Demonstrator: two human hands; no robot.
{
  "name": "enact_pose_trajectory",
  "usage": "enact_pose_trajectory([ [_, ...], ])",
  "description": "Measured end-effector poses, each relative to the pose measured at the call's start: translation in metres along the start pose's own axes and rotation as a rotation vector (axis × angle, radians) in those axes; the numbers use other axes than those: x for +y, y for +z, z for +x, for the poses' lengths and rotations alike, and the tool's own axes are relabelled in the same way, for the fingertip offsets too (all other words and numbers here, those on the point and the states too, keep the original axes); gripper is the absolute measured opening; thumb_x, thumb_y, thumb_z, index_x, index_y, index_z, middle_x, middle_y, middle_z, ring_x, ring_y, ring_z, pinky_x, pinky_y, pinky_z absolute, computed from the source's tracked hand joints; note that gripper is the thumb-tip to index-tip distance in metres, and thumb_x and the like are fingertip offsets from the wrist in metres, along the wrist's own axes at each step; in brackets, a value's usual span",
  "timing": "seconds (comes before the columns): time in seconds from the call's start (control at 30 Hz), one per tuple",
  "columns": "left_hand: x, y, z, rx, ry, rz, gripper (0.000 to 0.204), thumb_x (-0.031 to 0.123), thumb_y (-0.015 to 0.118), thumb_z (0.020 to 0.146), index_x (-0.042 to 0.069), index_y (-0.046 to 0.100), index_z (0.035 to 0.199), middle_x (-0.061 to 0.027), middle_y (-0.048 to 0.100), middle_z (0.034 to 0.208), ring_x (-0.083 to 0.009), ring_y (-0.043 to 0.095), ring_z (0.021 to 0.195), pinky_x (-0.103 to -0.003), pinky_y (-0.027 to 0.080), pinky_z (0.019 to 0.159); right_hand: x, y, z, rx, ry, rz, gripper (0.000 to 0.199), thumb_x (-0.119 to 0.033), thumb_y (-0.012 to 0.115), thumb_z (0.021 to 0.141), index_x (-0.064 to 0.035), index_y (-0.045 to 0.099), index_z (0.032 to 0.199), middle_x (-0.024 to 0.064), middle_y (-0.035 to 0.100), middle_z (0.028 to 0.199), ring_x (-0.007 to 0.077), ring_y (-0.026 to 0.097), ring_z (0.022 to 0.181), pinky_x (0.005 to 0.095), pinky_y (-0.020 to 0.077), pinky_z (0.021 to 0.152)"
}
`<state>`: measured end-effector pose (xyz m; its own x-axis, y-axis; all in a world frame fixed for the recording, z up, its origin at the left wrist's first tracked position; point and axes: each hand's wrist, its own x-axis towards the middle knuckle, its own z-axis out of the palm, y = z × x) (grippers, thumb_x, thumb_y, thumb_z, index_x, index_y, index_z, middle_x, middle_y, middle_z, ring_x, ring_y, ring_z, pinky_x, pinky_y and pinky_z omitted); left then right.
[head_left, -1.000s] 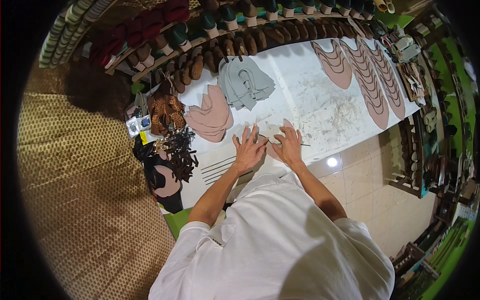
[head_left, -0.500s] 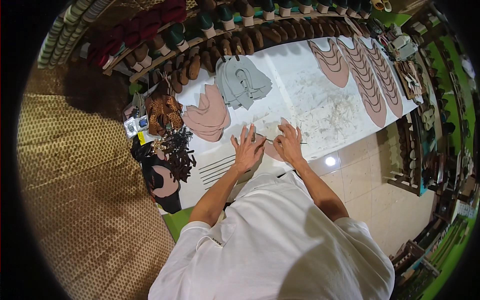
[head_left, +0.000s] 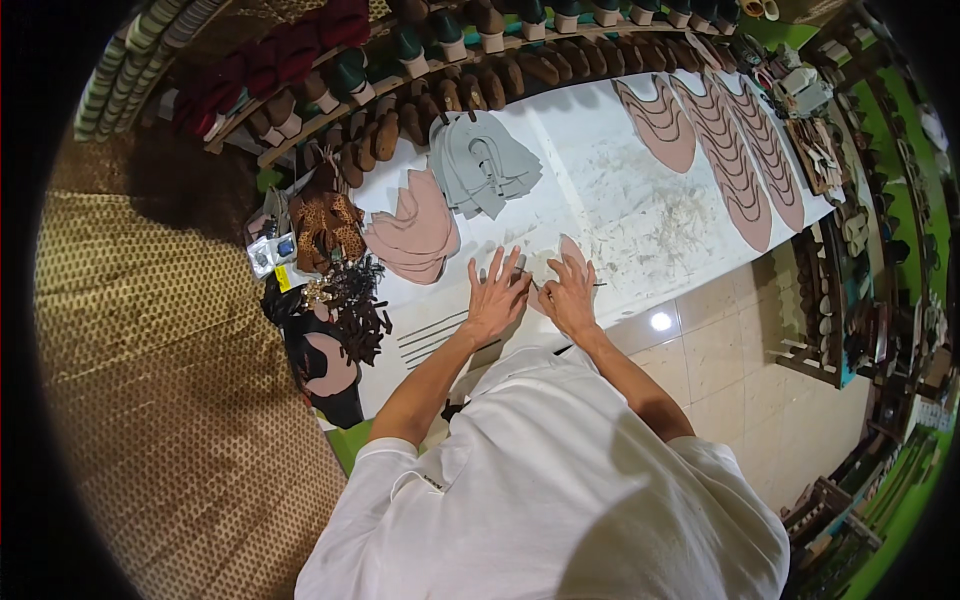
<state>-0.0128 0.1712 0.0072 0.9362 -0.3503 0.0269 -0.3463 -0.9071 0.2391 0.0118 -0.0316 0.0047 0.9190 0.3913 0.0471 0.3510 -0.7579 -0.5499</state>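
A long white table [head_left: 600, 170] stretches across a shoe workshop, its surface scuffed and marked with grey scratches near the middle. Behind it, a wooden shelf [head_left: 470, 70] carries rows of brown, green and dark red shoe forms. Three long rows of overlapping pink cut-outs [head_left: 735, 150] run along the table's right end. Toward the left lie a fanned heap of grey cut-outs [head_left: 480, 165] and, just beside it, a stack of pale pink cut-outs [head_left: 415, 230]. Dark leather scraps [head_left: 350, 300] and leopard-print pieces [head_left: 325, 220] crowd the table's left end.

At the near edge of the table, a person in a white shirt [head_left: 540, 490] bends over a single pink piece [head_left: 568, 252], a flat, rounded, matte shape. It lies on the table under the right hand, well apart from the stacks, with its curved top showing past the fingertips. The left hand [head_left: 497, 295] rests open, fingers spread flat on the table just beside the piece. The right hand [head_left: 570, 295] presses palm-down on the pink piece, fingers extended rather than clenched, and seems to pinch a thin dark tool [head_left: 597, 284], too small to identify.
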Motion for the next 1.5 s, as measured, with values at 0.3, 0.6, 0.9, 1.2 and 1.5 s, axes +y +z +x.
enact_pose_trajectory([
  [0.3, 0.0, 0.0, -0.004, -0.018, -0.041, -0.168, 0.047, 0.019, 0.07, 0.09, 0.028, 0.066, 0.136, -0.0116, 0.019, 0.174, -0.0392, 0.016, 0.158, -0.078, 0.014, 0.111, 0.001, 0.001, 0.0, 0.0, 0.022, 0.005, 0.017, -0.02, 0.073, 0.085, -0.0043, 0.078, 0.078, 0.0113, 0.058, 0.142, 0.0364, 0.036, 0.147, 0.0674, 0.0102, 0.123],
  [0.6, 0.001, 0.004, -0.009, -0.076, -0.024, -0.058, 0.052, 0.02, 0.065, 0.094, 0.031, 0.059, 0.145, -0.0087, 0.016, 0.175, -0.0378, 0.015, 0.159, -0.077, 0.013, 0.112, 0.001, -0.005, 0.004, 0.015, 0.026, -0.015, 0.016, -0.022, 0.076, 0.081, -0.0064, 0.077, 0.076, 0.0103, 0.059, 0.14, 0.0365, 0.039, 0.145, 0.0666, 0.0142, 0.122],
  [0.9, 0.008, 0.004, -0.005, -0.059, 0.008, 0.038, 0.043, 0.027, 0.062, 0.097, 0.029, 0.063, 0.14, -0.0081, 0.018, 0.175, -0.0373, 0.017, 0.159, -0.079, 0.015, 0.113, 0.003, 0.001, 0.004, 0.035, -0.013, -0.014, 0.018, -0.022, 0.075, 0.082, -0.0058, 0.078, 0.074, 0.011, 0.058, 0.141, 0.0369, 0.038, 0.145, 0.0667, 0.0135, 0.121],
  [1.2, 0.001, 0.003, -0.004, -0.076, -0.193, -0.251, 0.043, 0.021, 0.07, 0.09, 0.038, 0.07, 0.13, -0.01, 0.016, 0.175, -0.0402, 0.006, 0.16, -0.083, 0.009, 0.11, -0.003, 0.001, 0.001, 0.011, 0.067, 0.051, 0.021, -0.021, 0.071, 0.086, -0.004, 0.076, 0.075, 0.0124, 0.057, 0.145, 0.0387, 0.034, 0.148, 0.0688, 0.0098, 0.121],
  [1.5, -0.006, 0.007, 0.0, -0.056, 0.08, 0.102, 0.042, 0.034, 0.066, 0.097, 0.036, 0.063, 0.139, -0.0073, 0.017, 0.175, -0.0373, 0.013, 0.16, -0.081, 0.01, 0.111, 0.002, 0.003, -0.001, -0.024, 0.048, -0.03, 0.02, -0.022, 0.071, 0.088, -0.0044, 0.078, 0.082, 0.0122, 0.054, 0.147, 0.0389, 0.034, 0.148, 0.0688, 0.0103, 0.122],
])
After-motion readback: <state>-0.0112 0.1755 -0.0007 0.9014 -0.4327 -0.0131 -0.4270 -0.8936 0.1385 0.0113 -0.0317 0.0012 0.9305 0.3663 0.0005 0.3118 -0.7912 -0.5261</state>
